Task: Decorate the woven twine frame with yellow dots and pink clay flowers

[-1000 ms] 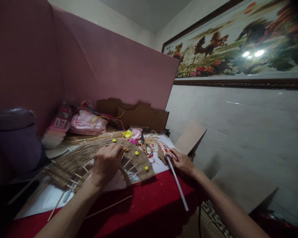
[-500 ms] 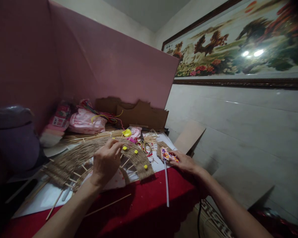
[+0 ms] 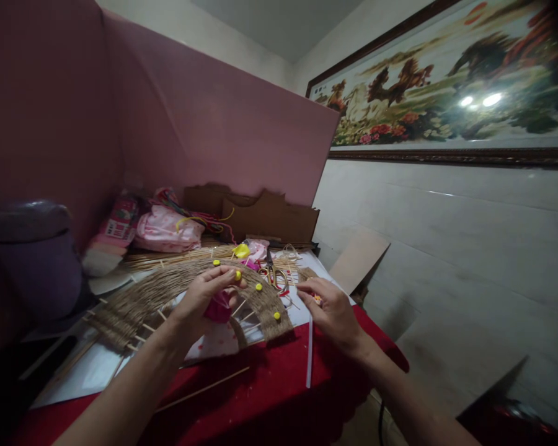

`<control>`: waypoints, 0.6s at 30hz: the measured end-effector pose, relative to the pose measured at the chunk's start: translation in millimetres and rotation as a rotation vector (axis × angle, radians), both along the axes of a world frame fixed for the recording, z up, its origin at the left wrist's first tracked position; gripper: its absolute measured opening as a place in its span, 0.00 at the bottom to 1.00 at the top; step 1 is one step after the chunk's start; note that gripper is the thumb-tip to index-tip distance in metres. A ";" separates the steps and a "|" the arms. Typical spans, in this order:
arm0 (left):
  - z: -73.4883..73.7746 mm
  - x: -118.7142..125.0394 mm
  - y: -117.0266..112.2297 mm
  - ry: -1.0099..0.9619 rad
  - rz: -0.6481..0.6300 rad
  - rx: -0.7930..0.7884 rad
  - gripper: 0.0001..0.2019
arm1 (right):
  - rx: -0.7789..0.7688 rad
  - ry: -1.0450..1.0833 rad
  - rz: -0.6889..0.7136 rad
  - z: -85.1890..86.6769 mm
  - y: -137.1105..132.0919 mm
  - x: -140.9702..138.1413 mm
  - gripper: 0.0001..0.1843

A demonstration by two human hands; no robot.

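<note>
In my left hand (image 3: 203,294) is a small magenta plastic packet (image 3: 219,308), held in curled fingers above a curved woven twine band (image 3: 167,280) on thin wooden sticks. Several yellow dots (image 3: 259,287) sit along the band; one shows right beside my left fingertips. My right hand (image 3: 330,313) is closed, thumb and fingertips together, to the right of the band. What it pinches, if anything, is hidden. A flower-patterned glue gun (image 3: 317,299) shows only as a patch behind those fingers, and a translucent glue stick (image 3: 309,356) extends below it.
Scissors (image 3: 275,279) and a yellow packet (image 3: 240,250) lie behind the band. One loose stick (image 3: 204,388) rests on the red cloth (image 3: 260,402). Cardboard (image 3: 270,217), a pink bundle (image 3: 170,228) and a purple bin (image 3: 41,266) stand farther back.
My left hand has turned over and now shows the magenta packet. My right hand has come off its flat reach over the glue gun, moved left and closed. The glue stick's angle has shifted slightly.
</note>
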State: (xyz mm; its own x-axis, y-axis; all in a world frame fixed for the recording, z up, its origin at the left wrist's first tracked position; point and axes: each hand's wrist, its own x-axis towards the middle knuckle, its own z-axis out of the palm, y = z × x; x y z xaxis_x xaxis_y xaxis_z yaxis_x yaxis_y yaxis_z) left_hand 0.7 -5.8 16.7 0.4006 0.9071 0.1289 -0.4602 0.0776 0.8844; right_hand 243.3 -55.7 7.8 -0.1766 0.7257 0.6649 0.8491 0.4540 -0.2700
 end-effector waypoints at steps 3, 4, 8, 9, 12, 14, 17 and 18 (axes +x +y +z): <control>1.7 2.9 -4.1 0.001 -0.029 -0.038 0.12 | 0.030 0.096 0.121 5.2 -8.5 -33.4 0.07; 2.2 4.0 -4.9 0.021 -0.026 -0.049 0.13 | 0.048 0.125 0.150 6.7 -9.9 -42.4 0.07; -0.1 6.2 -3.7 0.101 0.017 -0.029 0.12 | 0.060 0.203 0.190 12.1 -8.3 -64.6 0.06; -1.9 6.3 -2.7 0.119 0.017 -0.014 0.12 | 0.059 0.214 0.196 12.7 -6.7 -67.5 0.05; -8.6 7.1 -0.6 0.178 -0.038 0.021 0.13 | 0.035 0.191 0.234 10.9 -1.4 -73.4 0.04; -12.0 8.0 -0.3 0.213 -0.073 0.045 0.14 | 0.025 0.171 0.245 7.3 1.6 -76.0 0.02; -13.1 9.1 -0.7 0.252 -0.077 0.051 0.15 | 0.013 0.186 0.237 2.5 4.5 -77.6 0.02; -12.5 9.3 -1.0 0.259 -0.072 0.048 0.15 | 0.005 0.192 0.239 1.6 5.1 -77.5 0.02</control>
State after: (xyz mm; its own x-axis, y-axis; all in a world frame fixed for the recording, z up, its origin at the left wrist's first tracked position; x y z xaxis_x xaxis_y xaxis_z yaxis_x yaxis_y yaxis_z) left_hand 10.0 -6.8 4.2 0.4892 0.8704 0.0558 -0.2130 0.0572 0.9754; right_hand 165.9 -50.6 9.4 -0.2124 0.6754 0.7062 0.6520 0.6363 -0.4123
